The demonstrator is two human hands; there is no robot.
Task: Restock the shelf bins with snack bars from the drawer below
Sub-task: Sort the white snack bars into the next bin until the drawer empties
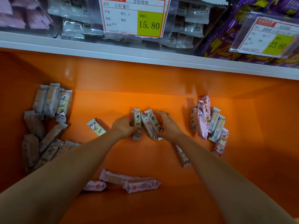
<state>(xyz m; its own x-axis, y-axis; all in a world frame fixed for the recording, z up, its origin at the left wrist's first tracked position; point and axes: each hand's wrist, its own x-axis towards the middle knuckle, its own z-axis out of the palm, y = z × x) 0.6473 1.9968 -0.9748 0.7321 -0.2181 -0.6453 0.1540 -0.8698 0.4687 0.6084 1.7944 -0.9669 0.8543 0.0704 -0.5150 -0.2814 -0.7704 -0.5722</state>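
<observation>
In the middle of the orange drawer (145, 159), the left hand (124, 127) and right hand (169, 125) press in from either side on a small bundle of snack bars (148, 122), fingers curled round the outer wrappers. The bars look light and fairly stiff inside, but the glossy film is probably slippery, so a loose bunch could fan apart. Squeezing across the middles, not the crimped ends, seems the safest hold. More bars lie against the drawer's left wall (48, 110), its right side (208, 122) and its near edge (129, 181). The shelf bins (72, 21) sit above the drawer — a short lift away.
</observation>
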